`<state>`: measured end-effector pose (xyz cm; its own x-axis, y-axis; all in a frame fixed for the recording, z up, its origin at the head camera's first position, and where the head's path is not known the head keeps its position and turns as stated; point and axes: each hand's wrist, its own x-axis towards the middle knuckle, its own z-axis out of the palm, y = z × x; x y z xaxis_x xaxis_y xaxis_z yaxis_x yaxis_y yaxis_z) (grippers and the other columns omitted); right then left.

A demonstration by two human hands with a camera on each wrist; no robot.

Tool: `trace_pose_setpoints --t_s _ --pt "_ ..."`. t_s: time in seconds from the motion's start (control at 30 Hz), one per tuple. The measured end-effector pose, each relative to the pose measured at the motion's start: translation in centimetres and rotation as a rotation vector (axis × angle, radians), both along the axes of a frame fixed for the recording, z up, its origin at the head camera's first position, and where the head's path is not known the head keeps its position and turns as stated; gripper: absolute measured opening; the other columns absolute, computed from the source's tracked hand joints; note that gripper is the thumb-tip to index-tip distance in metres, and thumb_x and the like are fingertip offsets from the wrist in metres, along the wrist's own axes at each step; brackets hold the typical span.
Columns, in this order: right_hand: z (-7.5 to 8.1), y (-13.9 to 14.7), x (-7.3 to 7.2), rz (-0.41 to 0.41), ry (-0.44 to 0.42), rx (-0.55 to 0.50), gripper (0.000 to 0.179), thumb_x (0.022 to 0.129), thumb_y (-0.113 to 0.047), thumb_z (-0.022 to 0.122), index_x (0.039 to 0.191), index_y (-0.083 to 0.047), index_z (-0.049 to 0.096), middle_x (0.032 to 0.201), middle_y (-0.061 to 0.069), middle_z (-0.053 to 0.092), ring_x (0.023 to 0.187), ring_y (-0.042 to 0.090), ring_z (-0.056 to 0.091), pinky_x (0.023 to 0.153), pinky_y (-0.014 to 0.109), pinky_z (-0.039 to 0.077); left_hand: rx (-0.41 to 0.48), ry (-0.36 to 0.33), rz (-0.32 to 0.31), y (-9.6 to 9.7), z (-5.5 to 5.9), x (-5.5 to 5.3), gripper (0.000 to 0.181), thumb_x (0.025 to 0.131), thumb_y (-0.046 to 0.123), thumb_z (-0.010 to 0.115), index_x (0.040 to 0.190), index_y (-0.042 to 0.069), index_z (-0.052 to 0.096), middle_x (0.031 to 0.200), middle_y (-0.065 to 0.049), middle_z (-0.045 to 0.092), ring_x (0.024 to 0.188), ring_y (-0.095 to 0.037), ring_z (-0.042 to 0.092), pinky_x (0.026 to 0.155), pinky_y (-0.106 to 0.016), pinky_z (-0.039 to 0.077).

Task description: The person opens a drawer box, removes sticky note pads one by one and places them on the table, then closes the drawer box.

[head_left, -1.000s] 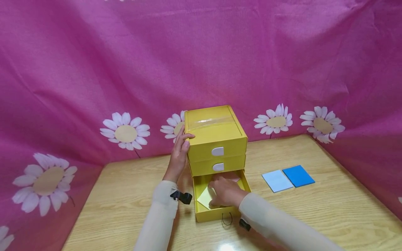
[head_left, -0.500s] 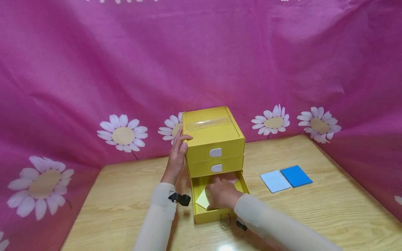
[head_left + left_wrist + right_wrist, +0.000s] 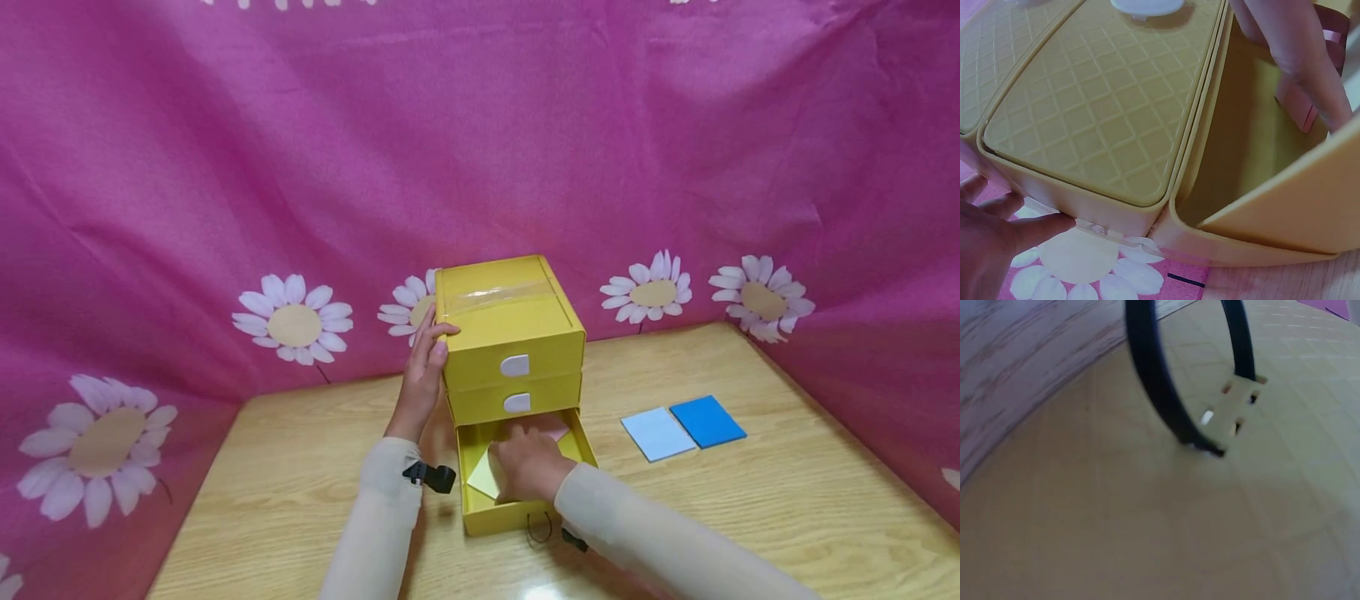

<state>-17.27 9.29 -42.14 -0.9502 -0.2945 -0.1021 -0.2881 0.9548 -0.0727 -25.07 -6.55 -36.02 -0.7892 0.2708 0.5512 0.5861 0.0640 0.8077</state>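
Note:
A yellow drawer box (image 3: pixel 517 317) with white tabs stands on the table, its lowest drawer (image 3: pixel 498 522) pulled out. My left hand (image 3: pixel 423 379) rests along the left side of the box, with one finger over the top edge. In the left wrist view its fingers lie straight against the side wall. Down inside the drawer is my right hand (image 3: pixel 531 462), over a pale yellow note pad (image 3: pixel 483 477). A pink note pad (image 3: pixel 1297 103) lies behind its fingers. The right fingertips are partly hidden, and I cannot tell whether they grip a pad.
Light blue (image 3: pixel 657 433) and dark blue (image 3: pixel 708 421) note pads lie side by side right of the box. A black cord loop (image 3: pixel 1154 375) hangs on the drawer front. The pink flowered cloth (image 3: pixel 480 150) rises behind the wooden table (image 3: pixel 300 483).
My right hand has shifted slightly left and deeper over the yellow pad, and its thumb has gone out of sight. The left hand stays on the box; the head view has shifted a little.

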Motion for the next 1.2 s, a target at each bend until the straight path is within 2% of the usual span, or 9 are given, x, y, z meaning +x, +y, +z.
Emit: trace_pose_setpoints --t_s 0.2,0.53,0.63,0.77,0.97,1.2 --pt "-0.3 -0.1 -0.1 0.015 -0.012 0.036 0.063 0.062 -0.047 0.086 0.114 -0.017 0.066 0.092 0.008 0.056 0.081 0.027 0.053 0.066 0.039 0.047 -0.001 0.012 -0.001 -0.1 -0.4 0.0 0.031 0.1 0.018 0.039 0.123 0.001 0.051 0.159 -0.019 0.014 0.145 -0.033 0.013 0.112 -0.059 0.016" --pt "-0.1 -0.2 -0.3 0.048 0.007 0.009 0.045 0.064 -0.041 0.085 0.092 -0.015 0.063 0.079 0.004 0.052 0.078 0.024 0.052 0.064 0.037 0.045 0.003 -0.018 -0.004 0.0 0.1 0.0 0.032 0.1 0.018 0.039 0.124 0.002 0.05 0.16 -0.016 0.013 0.145 -0.03 0.015 0.111 -0.055 0.023" --pt "0.1 -0.1 -0.4 0.051 -0.019 -0.003 0.044 0.064 -0.043 0.084 0.088 -0.015 0.061 0.078 0.003 0.051 0.078 0.023 0.051 0.064 0.036 0.045 0.001 -0.02 -0.005 0.0 0.2 0.0 0.032 0.1 0.018 0.039 0.124 0.002 0.05 0.16 -0.016 0.013 0.145 -0.031 0.015 0.112 -0.055 0.022" --pt "0.5 0.1 -0.8 0.047 -0.058 -0.023 0.044 0.066 -0.046 0.081 0.091 -0.015 0.062 0.079 0.003 0.053 0.078 0.022 0.052 0.065 0.037 0.047 0.004 -0.012 -0.006 0.1 0.4 0.0 0.032 0.1 0.018 0.039 0.124 0.001 0.051 0.16 -0.017 0.013 0.145 -0.031 0.014 0.112 -0.056 0.021" --pt "0.6 0.6 -1.1 0.051 -0.114 -0.106 0.032 0.064 -0.04 0.077 0.078 -0.02 0.057 0.068 -0.003 0.053 0.067 0.018 0.051 0.058 0.034 0.044 -0.014 -0.034 0.0 0.1 0.4 0.0 0.033 0.1 0.021 0.038 0.124 0.003 0.051 0.16 -0.016 0.011 0.145 -0.031 0.015 0.113 -0.055 0.02" --pt "0.6 0.7 -0.7 0.057 -0.11 -0.117 0.032 0.065 -0.043 0.076 0.072 -0.021 0.054 0.064 -0.004 0.051 0.065 0.017 0.049 0.057 0.033 0.042 -0.02 -0.036 0.005 -0.1 0.2 0.1 0.033 0.1 0.021 0.038 0.125 0.003 0.051 0.16 -0.015 0.011 0.146 -0.031 0.013 0.113 -0.056 0.019"
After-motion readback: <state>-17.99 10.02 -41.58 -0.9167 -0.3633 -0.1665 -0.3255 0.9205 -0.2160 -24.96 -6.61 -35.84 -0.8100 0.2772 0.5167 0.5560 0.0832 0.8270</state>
